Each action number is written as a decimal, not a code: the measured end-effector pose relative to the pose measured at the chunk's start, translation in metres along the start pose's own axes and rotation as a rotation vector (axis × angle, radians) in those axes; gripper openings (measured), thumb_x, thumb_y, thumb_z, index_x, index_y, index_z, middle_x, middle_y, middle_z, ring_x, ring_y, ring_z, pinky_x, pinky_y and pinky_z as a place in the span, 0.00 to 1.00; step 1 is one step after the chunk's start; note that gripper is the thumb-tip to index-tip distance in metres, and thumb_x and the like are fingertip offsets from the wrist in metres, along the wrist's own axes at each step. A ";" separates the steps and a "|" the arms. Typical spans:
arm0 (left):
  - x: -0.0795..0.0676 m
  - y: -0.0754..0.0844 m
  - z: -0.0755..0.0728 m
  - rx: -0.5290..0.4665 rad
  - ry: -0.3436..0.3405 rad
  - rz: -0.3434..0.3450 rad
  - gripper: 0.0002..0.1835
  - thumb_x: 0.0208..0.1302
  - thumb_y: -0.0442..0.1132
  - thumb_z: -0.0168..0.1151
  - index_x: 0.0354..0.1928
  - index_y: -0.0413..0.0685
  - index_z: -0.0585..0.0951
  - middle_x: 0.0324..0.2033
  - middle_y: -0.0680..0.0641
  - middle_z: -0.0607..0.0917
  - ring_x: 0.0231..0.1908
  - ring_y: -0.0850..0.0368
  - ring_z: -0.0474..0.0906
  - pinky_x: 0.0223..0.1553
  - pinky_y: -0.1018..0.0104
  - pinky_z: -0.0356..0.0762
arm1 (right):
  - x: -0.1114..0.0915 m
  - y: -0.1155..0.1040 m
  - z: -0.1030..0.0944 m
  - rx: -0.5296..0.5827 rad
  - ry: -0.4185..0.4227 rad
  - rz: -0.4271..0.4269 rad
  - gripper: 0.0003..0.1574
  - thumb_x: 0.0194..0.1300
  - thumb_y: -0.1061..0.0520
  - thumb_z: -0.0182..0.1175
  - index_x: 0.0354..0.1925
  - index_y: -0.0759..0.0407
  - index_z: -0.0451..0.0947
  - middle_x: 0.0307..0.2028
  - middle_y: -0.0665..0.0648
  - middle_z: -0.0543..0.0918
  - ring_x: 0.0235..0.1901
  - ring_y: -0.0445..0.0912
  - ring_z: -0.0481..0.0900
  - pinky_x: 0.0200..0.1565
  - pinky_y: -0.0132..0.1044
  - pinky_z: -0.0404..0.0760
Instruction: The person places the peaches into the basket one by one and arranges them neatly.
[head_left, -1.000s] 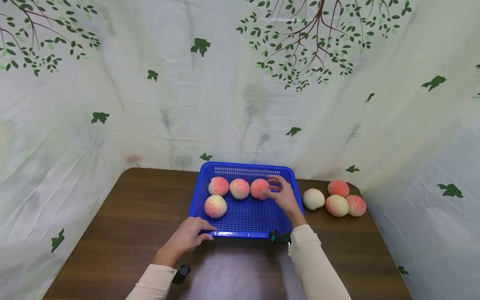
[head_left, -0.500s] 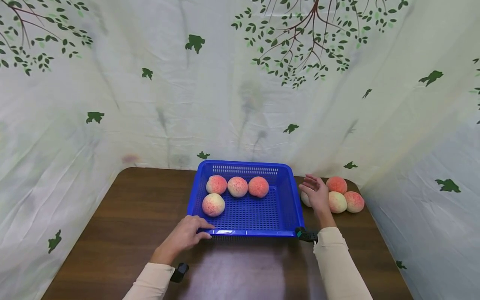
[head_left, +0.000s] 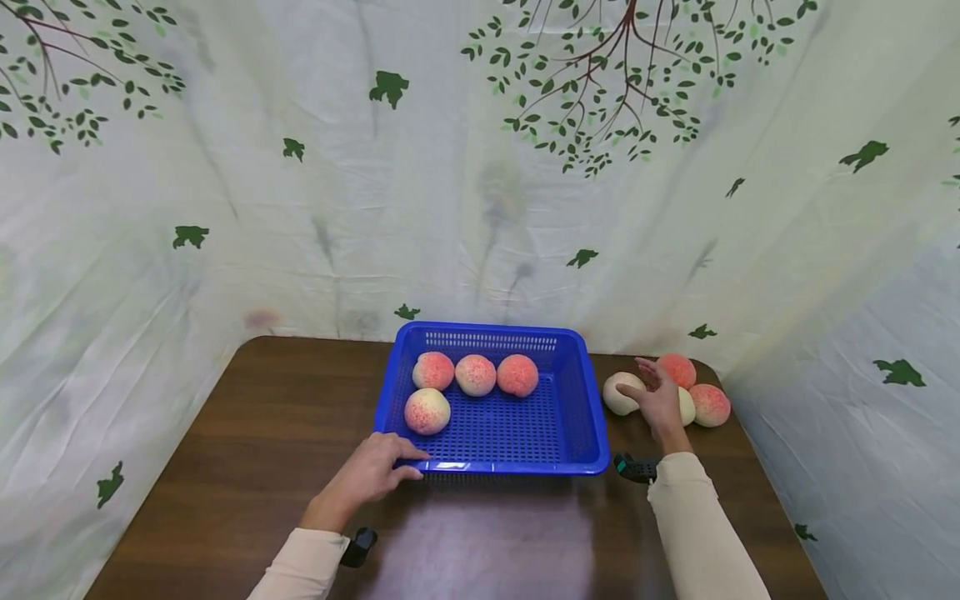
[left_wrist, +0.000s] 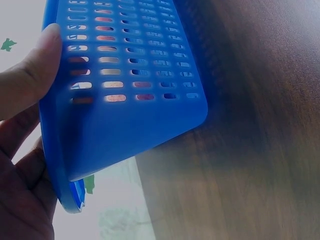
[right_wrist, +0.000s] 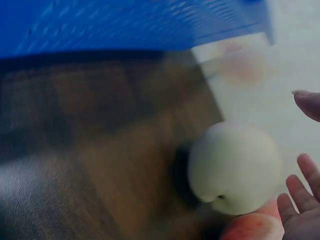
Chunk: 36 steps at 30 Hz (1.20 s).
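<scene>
A blue plastic basket [head_left: 491, 467] with slotted walls sits at the back middle of the wooden table. My left hand [head_left: 372, 468] grips its near left rim; in the left wrist view the thumb [left_wrist: 45, 62] lies on the outer wall and the fingers are behind the rim. Inside are several peaches, among them a pale speckled one [head_left: 427, 412] and a red one [head_left: 517, 375]. My right hand [head_left: 660, 404] hovers with spread fingers beside a cream-white peach [head_left: 619, 393] right of the basket. In the right wrist view that white peach [right_wrist: 235, 167] lies outside the fingers.
Beyond my right hand, a red peach [head_left: 677, 370], a pinkish one [head_left: 710, 405] and a pale one partly hidden by the hand are grouped near the table's right edge [head_left: 757, 467]. A white leaf-printed cloth [head_left: 480, 208] hangs behind and beside the table.
My right hand has left the red peach in the basket and moved right, over the rim, to the white peach outside. My left hand stays on the rim.
</scene>
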<state>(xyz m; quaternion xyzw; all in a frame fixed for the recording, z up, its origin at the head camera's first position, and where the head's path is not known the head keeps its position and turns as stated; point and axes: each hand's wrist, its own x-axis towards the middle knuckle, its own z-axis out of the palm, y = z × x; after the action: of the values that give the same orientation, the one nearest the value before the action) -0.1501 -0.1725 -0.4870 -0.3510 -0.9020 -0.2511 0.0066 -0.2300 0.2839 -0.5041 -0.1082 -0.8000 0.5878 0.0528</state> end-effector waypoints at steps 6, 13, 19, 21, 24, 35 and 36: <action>-0.001 0.000 0.000 -0.008 -0.004 -0.014 0.11 0.53 0.37 0.72 0.40 0.45 0.88 0.34 0.50 0.88 0.38 0.55 0.83 0.41 0.58 0.79 | 0.006 0.013 0.004 -0.050 -0.058 0.035 0.49 0.58 0.67 0.66 0.72 0.63 0.53 0.73 0.66 0.52 0.72 0.60 0.48 0.67 0.54 0.57; -0.002 0.001 -0.002 -0.012 -0.007 -0.015 0.11 0.53 0.37 0.72 0.40 0.44 0.88 0.34 0.50 0.88 0.38 0.56 0.83 0.41 0.59 0.80 | 0.009 0.021 0.010 -0.093 -0.065 0.080 0.53 0.56 0.70 0.66 0.74 0.61 0.50 0.72 0.67 0.53 0.66 0.64 0.57 0.62 0.60 0.63; -0.002 0.002 -0.002 -0.001 0.000 -0.016 0.11 0.53 0.37 0.72 0.40 0.44 0.88 0.35 0.49 0.88 0.39 0.54 0.83 0.41 0.58 0.79 | 0.010 0.027 0.017 -0.167 -0.069 0.076 0.51 0.56 0.70 0.65 0.72 0.66 0.52 0.69 0.72 0.58 0.64 0.66 0.61 0.61 0.60 0.64; -0.003 0.002 -0.002 0.000 0.002 -0.018 0.11 0.53 0.37 0.72 0.40 0.44 0.88 0.35 0.49 0.88 0.39 0.54 0.83 0.41 0.58 0.79 | 0.010 0.030 0.019 -0.188 -0.063 0.078 0.49 0.55 0.70 0.66 0.71 0.67 0.54 0.68 0.72 0.59 0.62 0.66 0.62 0.61 0.60 0.64; -0.003 0.002 -0.002 -0.001 0.004 -0.023 0.11 0.53 0.36 0.72 0.40 0.44 0.88 0.35 0.50 0.88 0.39 0.54 0.83 0.41 0.58 0.79 | 0.011 0.034 0.020 -0.192 -0.055 0.080 0.48 0.55 0.69 0.66 0.69 0.68 0.55 0.67 0.72 0.60 0.61 0.65 0.63 0.60 0.59 0.64; -0.002 0.003 -0.001 0.000 0.012 -0.018 0.11 0.53 0.37 0.72 0.40 0.44 0.88 0.35 0.50 0.88 0.39 0.55 0.83 0.41 0.59 0.79 | 0.008 0.035 0.017 -0.180 -0.066 0.098 0.48 0.57 0.62 0.68 0.68 0.69 0.54 0.65 0.72 0.62 0.61 0.65 0.63 0.61 0.60 0.63; -0.002 0.003 -0.001 0.001 0.012 -0.019 0.11 0.53 0.37 0.72 0.40 0.44 0.88 0.35 0.50 0.88 0.39 0.55 0.83 0.41 0.59 0.79 | 0.008 0.034 0.017 -0.181 -0.062 0.099 0.48 0.58 0.61 0.68 0.69 0.69 0.54 0.65 0.72 0.62 0.61 0.64 0.63 0.61 0.59 0.63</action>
<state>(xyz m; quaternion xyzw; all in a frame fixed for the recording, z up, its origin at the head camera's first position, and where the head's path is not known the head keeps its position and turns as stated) -0.1468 -0.1727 -0.4858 -0.3410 -0.9054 -0.2526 0.0098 -0.2373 0.2797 -0.5414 -0.1338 -0.8448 0.5179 -0.0109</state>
